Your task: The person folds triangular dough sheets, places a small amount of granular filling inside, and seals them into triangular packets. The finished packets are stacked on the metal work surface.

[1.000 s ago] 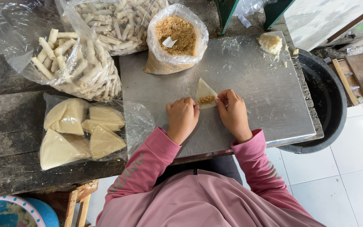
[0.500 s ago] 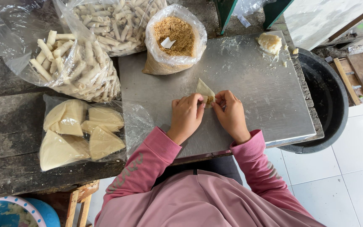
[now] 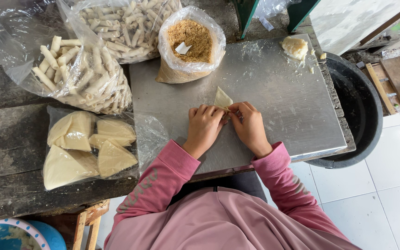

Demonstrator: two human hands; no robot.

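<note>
On a metal sheet (image 3: 278,88) lies a pale triangular pastry wrapper (image 3: 221,98). My left hand (image 3: 204,127) and my right hand (image 3: 250,126) pinch its near edge together, fingers curled over it, so most of the wrapper and any filling is hidden and only the far tip shows. Both wrists are in pink sleeves.
A clear bag of brown crumbly filling (image 3: 190,41) stands behind the hands. Bags of finished rolls (image 3: 82,76) lie at the back left. A bag of triangular wrappers (image 3: 86,148) rests on the dark wooden table. A dough lump (image 3: 294,47) sits far right. A black tub (image 3: 357,111) stands beside the table.
The wrapper was open with brown filling showing. My hands have closed in over it and folded it, so the filling is now covered.
</note>
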